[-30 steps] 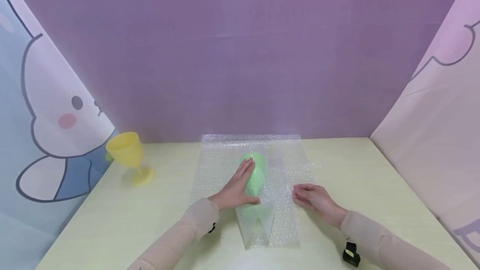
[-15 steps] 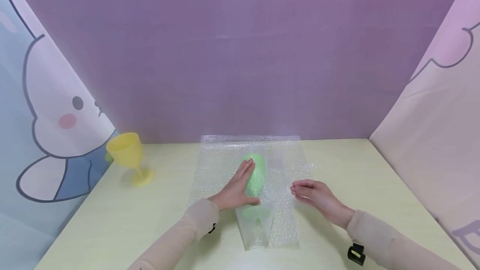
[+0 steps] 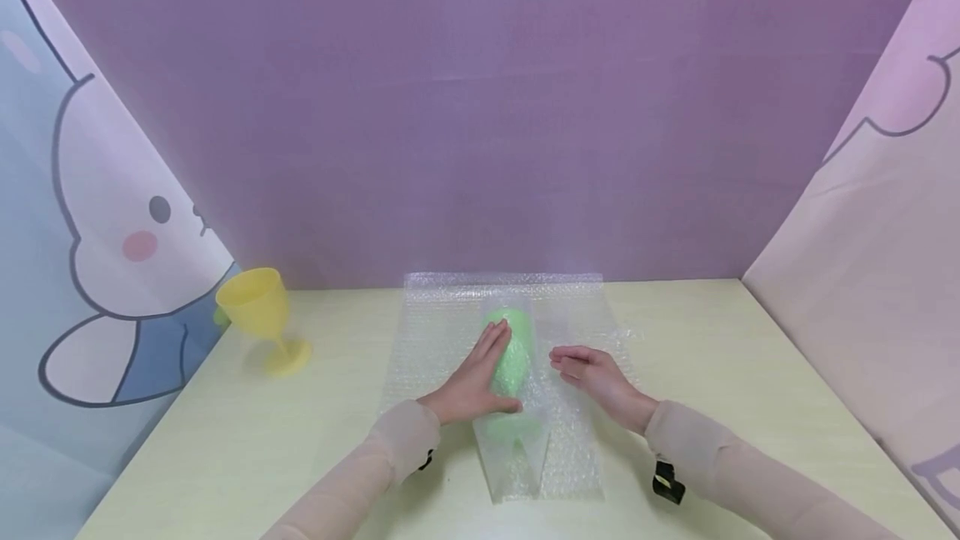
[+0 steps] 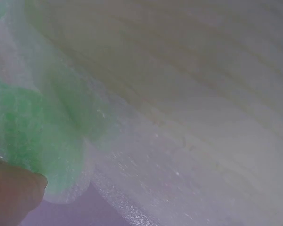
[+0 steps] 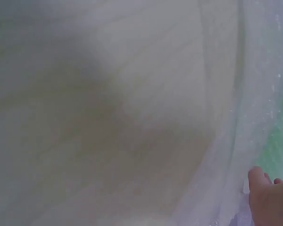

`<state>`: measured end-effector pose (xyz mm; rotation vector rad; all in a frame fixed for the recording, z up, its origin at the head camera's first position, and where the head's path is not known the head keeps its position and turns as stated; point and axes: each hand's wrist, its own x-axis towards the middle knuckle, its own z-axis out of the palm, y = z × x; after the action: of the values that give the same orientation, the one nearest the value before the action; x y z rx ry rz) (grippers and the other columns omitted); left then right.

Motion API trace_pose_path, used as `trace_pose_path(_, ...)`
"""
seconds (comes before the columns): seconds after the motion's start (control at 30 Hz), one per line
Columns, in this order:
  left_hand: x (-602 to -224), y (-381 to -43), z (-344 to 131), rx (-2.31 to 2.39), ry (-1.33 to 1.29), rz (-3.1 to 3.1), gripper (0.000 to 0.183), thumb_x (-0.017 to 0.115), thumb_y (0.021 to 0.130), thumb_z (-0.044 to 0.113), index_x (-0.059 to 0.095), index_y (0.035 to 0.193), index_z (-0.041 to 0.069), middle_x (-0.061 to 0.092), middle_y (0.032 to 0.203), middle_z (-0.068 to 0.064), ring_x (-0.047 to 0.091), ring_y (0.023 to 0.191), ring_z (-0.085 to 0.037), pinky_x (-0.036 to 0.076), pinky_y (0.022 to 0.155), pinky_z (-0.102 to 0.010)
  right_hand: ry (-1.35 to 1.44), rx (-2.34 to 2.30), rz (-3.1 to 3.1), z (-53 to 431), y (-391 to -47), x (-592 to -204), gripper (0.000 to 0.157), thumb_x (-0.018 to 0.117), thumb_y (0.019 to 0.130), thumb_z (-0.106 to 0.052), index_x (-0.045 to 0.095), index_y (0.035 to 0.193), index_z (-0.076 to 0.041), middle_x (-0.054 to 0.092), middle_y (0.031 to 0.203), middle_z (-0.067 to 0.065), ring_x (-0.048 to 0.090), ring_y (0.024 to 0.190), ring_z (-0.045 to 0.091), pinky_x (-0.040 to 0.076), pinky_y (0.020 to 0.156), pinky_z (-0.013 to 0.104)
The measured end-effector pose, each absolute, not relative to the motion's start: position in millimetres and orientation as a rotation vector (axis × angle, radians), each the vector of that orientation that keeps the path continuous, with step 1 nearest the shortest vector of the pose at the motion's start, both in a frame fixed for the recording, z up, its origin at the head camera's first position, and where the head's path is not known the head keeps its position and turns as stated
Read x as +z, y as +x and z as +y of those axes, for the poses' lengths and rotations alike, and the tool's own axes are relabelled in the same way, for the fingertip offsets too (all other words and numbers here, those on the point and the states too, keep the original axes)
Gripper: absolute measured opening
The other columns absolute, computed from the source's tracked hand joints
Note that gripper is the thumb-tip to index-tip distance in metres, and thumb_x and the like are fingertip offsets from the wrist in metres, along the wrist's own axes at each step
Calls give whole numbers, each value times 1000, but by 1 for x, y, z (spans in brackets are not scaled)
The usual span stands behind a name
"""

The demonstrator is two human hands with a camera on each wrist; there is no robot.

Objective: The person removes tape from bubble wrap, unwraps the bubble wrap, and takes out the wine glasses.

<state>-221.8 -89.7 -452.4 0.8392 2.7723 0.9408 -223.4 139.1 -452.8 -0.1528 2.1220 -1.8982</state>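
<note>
A green goblet (image 3: 514,365) lies on its side under a layer of clear bubble wrap (image 3: 573,457), its bowl toward the back wall. My left hand (image 3: 474,380) rests on the covered goblet, fingers extended along the bowl and thumb spread toward the base. Over the wrap's right part, just beside the goblet, is my right hand (image 3: 603,388), its fingers loosely bent with nothing in them. In the left wrist view a fingertip lies against the wrapped green plastic (image 4: 61,165). The right wrist view shows the green bowl (image 5: 276,150) through the film, near my fingers.
A yellow goblet (image 3: 257,305) stands upright at the table's back left, with a small green thing partly hidden behind it. The pale table (image 3: 712,357) meets a purple wall (image 3: 480,107) at the back. Printed cloth panels rise on both sides.
My right hand first lifted slightly off the wrap's right side, then moved left toward the goblet. The left hand has stayed in place on the wrapped goblet.
</note>
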Motion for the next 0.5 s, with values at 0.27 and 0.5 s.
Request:
trace_pose_path(0.27, -452, -220, -89, 944, 835, 2770, 110, 75, 72, 38, 2, 148, 11, -9, 155, 2, -12, 141, -17, 10, 115, -44, -131, -1724, 2312, 137, -221, -462, 37, 50, 92, -12, 51, 127, -1, 53, 129, 18, 49, 120, 34, 35, 104, 49)
trace_pose_path(0.5, -451, -219, -91, 964, 827, 2754, 109, 75, 72, 39, 1, 148, 12, -10, 155, 4, -13, 141, -16, 10, 115, -44, -169, -1678, 2327, 137, -220, -468, 38, 53, 89, -7, 51, 126, 0, 54, 128, 19, 51, 118, 34, 39, 102, 47)
